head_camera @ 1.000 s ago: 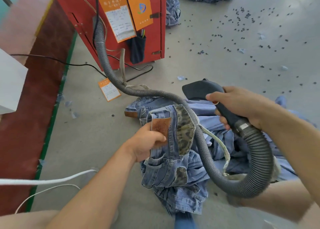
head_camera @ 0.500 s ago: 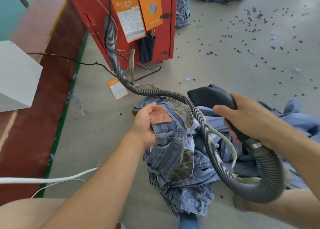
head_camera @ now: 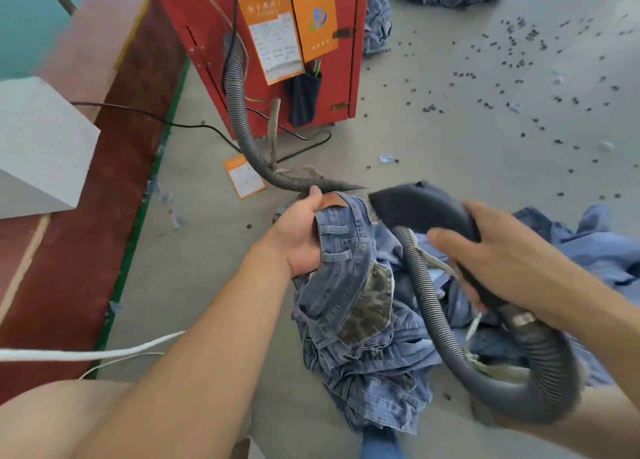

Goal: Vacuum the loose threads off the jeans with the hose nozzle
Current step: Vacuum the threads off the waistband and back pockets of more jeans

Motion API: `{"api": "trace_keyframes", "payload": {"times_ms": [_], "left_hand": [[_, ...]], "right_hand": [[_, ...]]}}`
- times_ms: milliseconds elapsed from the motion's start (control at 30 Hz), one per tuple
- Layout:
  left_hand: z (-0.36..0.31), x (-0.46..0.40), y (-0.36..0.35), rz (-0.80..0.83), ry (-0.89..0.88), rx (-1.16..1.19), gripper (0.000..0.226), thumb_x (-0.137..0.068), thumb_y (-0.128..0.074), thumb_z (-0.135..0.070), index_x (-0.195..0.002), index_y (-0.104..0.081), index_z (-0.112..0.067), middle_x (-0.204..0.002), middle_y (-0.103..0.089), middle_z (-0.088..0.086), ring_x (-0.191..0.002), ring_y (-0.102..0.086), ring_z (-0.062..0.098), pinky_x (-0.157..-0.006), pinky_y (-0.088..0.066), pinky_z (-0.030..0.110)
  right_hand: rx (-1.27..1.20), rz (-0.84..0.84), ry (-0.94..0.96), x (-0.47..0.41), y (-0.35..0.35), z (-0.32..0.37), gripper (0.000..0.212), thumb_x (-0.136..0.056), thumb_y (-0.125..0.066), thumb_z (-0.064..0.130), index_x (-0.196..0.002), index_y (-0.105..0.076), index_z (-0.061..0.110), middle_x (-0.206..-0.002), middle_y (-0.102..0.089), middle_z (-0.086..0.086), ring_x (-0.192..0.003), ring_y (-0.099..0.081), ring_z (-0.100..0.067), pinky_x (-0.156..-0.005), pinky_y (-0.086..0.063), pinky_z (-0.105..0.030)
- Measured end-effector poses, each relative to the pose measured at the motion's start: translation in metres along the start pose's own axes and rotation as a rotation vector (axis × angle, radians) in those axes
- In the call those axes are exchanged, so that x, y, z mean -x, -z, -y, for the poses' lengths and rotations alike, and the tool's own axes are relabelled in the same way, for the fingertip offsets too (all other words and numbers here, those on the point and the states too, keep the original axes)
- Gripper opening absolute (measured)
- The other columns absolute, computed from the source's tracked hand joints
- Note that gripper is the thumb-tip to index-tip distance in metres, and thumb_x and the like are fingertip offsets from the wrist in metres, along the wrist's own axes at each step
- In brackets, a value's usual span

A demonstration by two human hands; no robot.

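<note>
Jeans (head_camera: 346, 285) bunched on floor (head_camera: 450, 129), waistband held up by left hand (head_camera: 299, 236). Right hand (head_camera: 498, 261) grips black nozzle (head_camera: 419, 207) at waistband; nozzle mouth hidden. Hose (head_camera: 429, 302) loops to red machine (head_camera: 263, 42). Loose threads too small to see.

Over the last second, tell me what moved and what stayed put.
The left hand raised the jeans waistband toward the nozzle, which the right hand swung left to meet it. Both grips stayed as they were; the red cabinet did not move.
</note>
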State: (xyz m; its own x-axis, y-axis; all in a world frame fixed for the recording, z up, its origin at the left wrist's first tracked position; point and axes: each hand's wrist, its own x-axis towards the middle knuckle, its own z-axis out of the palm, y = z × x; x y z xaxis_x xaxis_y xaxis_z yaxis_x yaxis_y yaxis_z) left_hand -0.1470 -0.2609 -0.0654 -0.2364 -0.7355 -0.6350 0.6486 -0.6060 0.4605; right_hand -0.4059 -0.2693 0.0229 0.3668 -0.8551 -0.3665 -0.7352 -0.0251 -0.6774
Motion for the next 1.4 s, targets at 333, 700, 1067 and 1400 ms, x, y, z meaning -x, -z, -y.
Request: {"api": "trace_keyframes", "payload": {"times_ms": [333, 700, 1067, 1400], "left_hand": [[-0.005, 0.004, -0.014, 0.103, -0.054, 0.097, 0.071, -0.108, -0.034, -0.048, -0.146, -0.045, 0.010, -0.147, -0.051, 0.032, -0.138, -0.050, 0.046, -0.118, -0.038, 0.055], [0.000, 0.009, -0.016, 0.263, -0.090, 0.190, 0.098, -0.102, -0.015, -0.071, -0.150, -0.039, 0.011, -0.149, -0.047, 0.035, -0.140, -0.044, 0.050, -0.114, -0.035, 0.059], [-0.005, 0.004, -0.010, 0.447, -0.109, 0.146, 0.105, -0.098, -0.007, -0.073, -0.138, -0.053, 0.013, -0.142, -0.054, 0.035, -0.137, -0.051, 0.045, -0.110, -0.046, 0.049], [0.015, 0.007, -0.013, 0.515, -0.119, 0.190, 0.116, -0.091, -0.009, -0.086, -0.143, -0.051, 0.009, -0.147, -0.050, 0.031, -0.136, -0.050, 0.046, -0.115, -0.039, 0.055]], "right_hand": [[0.073, -0.116, -0.011, -0.011, -0.013, 0.005, 0.024, -0.099, -0.058, 0.048, -0.098, -0.052, 0.024, -0.059, -0.065, -0.006, -0.047, -0.061, -0.023, -0.053, -0.056, -0.044], [0.006, -0.121, 0.034, -0.018, 0.001, 0.009, 0.020, -0.097, -0.057, 0.046, -0.099, -0.053, 0.027, -0.060, -0.068, -0.003, -0.041, -0.062, -0.017, -0.039, -0.050, -0.030], [0.132, -0.043, 0.138, -0.008, -0.018, 0.014, 0.022, -0.096, -0.055, 0.053, -0.097, -0.050, 0.032, -0.061, -0.064, -0.001, -0.042, -0.058, -0.010, -0.046, -0.053, -0.033], [-0.033, -0.173, 0.052, -0.019, 0.001, 0.019, 0.018, -0.098, -0.058, 0.044, -0.100, -0.053, 0.028, -0.058, -0.067, -0.007, -0.041, -0.064, -0.026, -0.043, -0.056, -0.042]]}}
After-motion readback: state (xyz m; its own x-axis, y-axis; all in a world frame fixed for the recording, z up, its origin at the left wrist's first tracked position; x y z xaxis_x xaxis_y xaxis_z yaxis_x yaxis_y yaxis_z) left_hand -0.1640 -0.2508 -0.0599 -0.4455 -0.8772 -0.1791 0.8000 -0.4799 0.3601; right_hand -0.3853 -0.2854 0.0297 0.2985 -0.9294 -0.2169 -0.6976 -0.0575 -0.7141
